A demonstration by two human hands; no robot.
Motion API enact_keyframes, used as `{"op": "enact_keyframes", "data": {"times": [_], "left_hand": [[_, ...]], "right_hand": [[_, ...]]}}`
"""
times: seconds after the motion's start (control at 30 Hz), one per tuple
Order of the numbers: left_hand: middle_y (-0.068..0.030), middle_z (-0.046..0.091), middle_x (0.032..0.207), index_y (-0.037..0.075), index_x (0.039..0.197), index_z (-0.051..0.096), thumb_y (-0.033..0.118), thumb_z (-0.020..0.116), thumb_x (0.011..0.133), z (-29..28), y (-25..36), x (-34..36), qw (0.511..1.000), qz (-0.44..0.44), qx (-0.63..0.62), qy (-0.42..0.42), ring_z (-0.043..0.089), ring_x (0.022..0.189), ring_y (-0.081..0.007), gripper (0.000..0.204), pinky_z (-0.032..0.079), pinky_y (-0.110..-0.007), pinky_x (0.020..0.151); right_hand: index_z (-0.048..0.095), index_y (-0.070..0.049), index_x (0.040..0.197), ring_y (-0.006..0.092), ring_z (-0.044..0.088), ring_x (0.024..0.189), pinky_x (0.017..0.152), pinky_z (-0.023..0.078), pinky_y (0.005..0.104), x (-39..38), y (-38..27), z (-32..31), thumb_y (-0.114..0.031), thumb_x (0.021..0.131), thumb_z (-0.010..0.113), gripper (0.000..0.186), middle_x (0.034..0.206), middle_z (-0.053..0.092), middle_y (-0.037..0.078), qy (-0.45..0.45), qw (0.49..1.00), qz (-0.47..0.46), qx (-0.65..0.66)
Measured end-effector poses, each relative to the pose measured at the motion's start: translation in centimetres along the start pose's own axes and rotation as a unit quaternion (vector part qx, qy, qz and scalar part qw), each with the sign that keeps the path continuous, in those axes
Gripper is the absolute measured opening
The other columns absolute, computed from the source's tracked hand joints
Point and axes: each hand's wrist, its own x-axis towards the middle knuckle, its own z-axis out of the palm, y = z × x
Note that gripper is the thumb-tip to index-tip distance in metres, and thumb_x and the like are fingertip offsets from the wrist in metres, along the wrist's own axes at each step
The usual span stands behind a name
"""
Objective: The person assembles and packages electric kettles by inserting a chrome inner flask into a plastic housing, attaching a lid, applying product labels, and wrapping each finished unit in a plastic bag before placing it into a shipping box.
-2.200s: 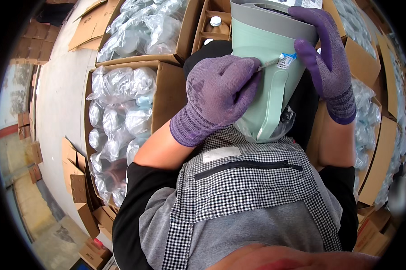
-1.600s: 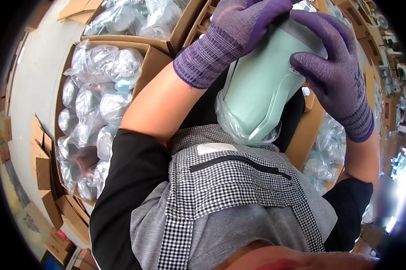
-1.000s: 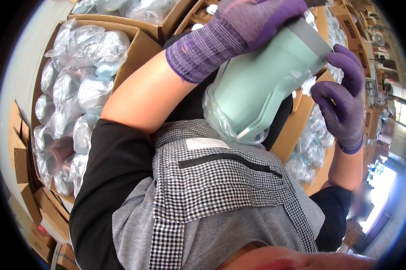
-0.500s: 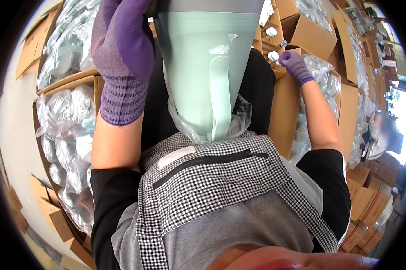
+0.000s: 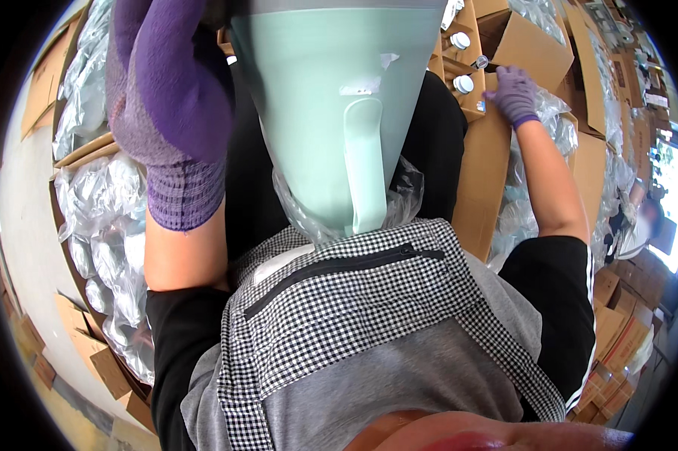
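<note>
A pale green tapered container (image 5: 301, 105) with a long raised strip (image 5: 365, 169) and torn white label scraps stands between my knees. Clear plastic film (image 5: 406, 188) bunches around its lower end. My left hand (image 5: 170, 90), in a purple-coated glove, is raised beside the container's upper left side. Its fingers look curled beside something dark, and their tips are cut off by the upper edge. At the right, my right hand (image 5: 515, 94), also gloved, is spread over the edge of a cardboard box (image 5: 478, 188). A white-capped bottle (image 5: 463, 84) is close to its fingertips, apart from them.
Boxes of clear plastic-bagged items (image 5: 102, 203) line my left side. More plastic-wrapped goods (image 5: 519, 203) fill the box under my right arm. Bottles stand in a divided carton (image 5: 448, 68) at the upper right. Flaps of an upright carton (image 5: 530, 52) rise beyond my right hand.
My right hand has left the white bottle cap, moved right and spread its fingers. My left hand has shifted left and slightly down. The container's upper part appears wider and nearer.
</note>
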Motion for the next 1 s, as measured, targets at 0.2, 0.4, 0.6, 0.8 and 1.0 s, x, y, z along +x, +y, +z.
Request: {"op": "enact_keyframes", "data": {"times": [0.2, 0.4, 0.6, 0.8, 1.0], "left_hand": [[-0.0228, 0.062, 0.116, -0.009, 0.123, 0.055, 0.018, 0.035, 0.105, -5.5, -2.8, 4.0, 0.958, -0.109, -0.189, -0.186, 0.062, 0.111, -0.0345, 0.037, 0.042, -0.049, 0.108], [-0.0040, 0.064, 0.090, 0.005, 0.102, 0.068, 0.024, 0.061, 0.096, 2.1, -9.7, 11.4, 0.920, -0.331, -0.092, -0.191, 0.060, 0.082, -0.0149, 0.020, 0.049, -0.031, 0.075], [-0.0123, 0.071, 0.099, 0.007, 0.115, 0.069, 0.026, 0.066, 0.094, 6.5, -19.9, 12.9, 0.780, -0.233, 0.283, -0.507, 0.069, 0.092, -0.0237, 0.028, 0.056, -0.034, 0.085], [-0.0110, 0.073, 0.100, 0.001, 0.116, 0.069, 0.022, 0.063, 0.095, 9.7, -24.0, 11.1, 0.827, -0.482, 0.170, -0.234, 0.071, 0.091, -0.0180, 0.030, 0.057, -0.030, 0.083], [-0.0061, 0.073, 0.104, 0.008, 0.118, 0.072, 0.036, 0.067, 0.093, 9.0, -26.2, 8.3, 0.831, -0.400, 0.211, -0.323, 0.067, 0.092, -0.0132, 0.038, 0.054, -0.029, 0.084]], "right_hand": [[0.069, -0.006, 0.113, 0.0113, 0.061, 0.093, 0.084, 0.049, 0.0256, 2.2, 5.8, -1.3, -0.027, 0.094, 0.068, 0.029, 0.102, 0.069, 0.006, 0.109, 0.805, 0.108, 0.573], [0.061, -0.003, 0.132, 0.0130, 0.059, 0.112, 0.097, 0.047, 0.0286, 7.3, -5.6, -10.1, -0.027, 0.101, 0.059, 0.039, 0.119, 0.066, 0.007, 0.077, 0.605, -0.034, 0.792], [0.062, 0.000, 0.128, 0.0165, 0.062, 0.108, 0.098, 0.048, 0.0274, 14.3, -13.1, -13.5, -0.029, 0.106, 0.046, 0.039, 0.114, 0.068, 0.011, 0.049, 0.464, -0.030, 0.884], [0.068, -0.002, 0.107, 0.0226, 0.070, 0.086, 0.084, 0.056, 0.0320, 20.5, -4.0, -0.6, -0.027, 0.093, 0.058, 0.030, 0.088, 0.069, 0.012, 0.183, 0.270, 0.255, 0.910], [0.073, 0.002, 0.105, 0.0408, 0.065, 0.106, 0.096, 0.049, 0.0452, 23.1, -3.7, 6.9, -0.061, 0.082, 0.066, 0.068, 0.109, 0.068, 0.029, 0.033, 0.828, 0.139, 0.542]]}}
